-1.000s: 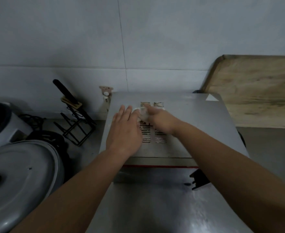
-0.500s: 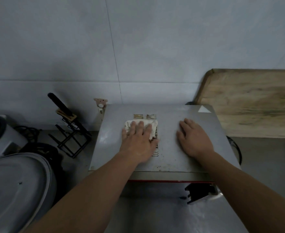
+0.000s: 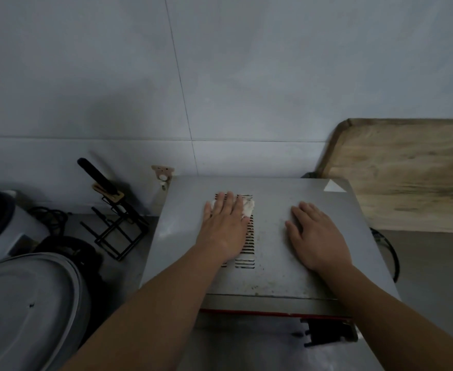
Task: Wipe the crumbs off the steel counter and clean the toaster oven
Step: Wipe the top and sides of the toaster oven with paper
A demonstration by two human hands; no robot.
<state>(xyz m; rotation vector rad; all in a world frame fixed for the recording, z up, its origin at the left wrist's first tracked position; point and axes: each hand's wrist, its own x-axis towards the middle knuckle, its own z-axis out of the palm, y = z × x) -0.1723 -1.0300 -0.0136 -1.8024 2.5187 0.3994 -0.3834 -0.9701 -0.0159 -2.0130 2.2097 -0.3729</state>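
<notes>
Two hands lie flat on the toaster oven (image 3: 278, 236) top — the left hand (image 3: 224, 226), fingers spread, pins the white cloth (image 3: 248, 207) over the far vent slots, while the right hand (image 3: 317, 236) braces, empty.

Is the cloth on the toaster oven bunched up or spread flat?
Flat: the cloth lies pressed under the left hand over the vent slots.
</notes>
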